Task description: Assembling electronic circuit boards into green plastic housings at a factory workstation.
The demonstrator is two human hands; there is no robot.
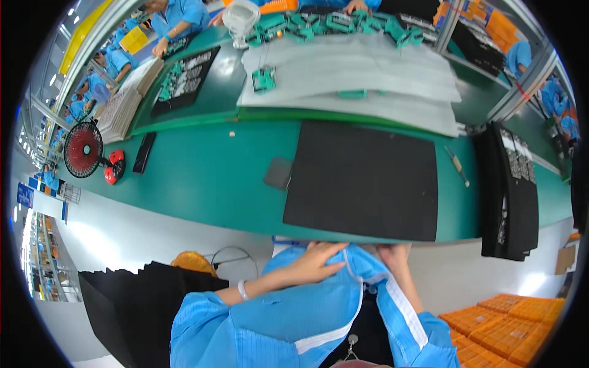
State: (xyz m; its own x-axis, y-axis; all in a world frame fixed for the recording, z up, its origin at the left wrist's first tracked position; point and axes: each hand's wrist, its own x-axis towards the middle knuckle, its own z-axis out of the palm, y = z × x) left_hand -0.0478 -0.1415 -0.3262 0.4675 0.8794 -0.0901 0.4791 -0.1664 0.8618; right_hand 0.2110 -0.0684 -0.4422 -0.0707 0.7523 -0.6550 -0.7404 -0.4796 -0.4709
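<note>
My left hand (318,262) lies across the front of my blue work jacket (276,313), just below the table's near edge. Its visible fingers are stretched and apart, with nothing seen in them. My right hand (394,253) is at the same edge, farther right, beside the jacket's front; its fingers are mostly hidden. Beyond both hands, a flat black foam sheet (363,181) rests on the green table (202,178). A small dark grey square pad (278,173) touches its left side. To its right lies a thin tool with a pale handle (458,167).
Stacked black trays (506,196) overhang the table's right front edge. Left stand a red and black fan (84,149) and a dark phone-like slab (143,153). Green parts (264,80) lie on white foam sheets (343,67) behind. Orange crates (509,328) sit low right; co-workers (181,21) work opposite.
</note>
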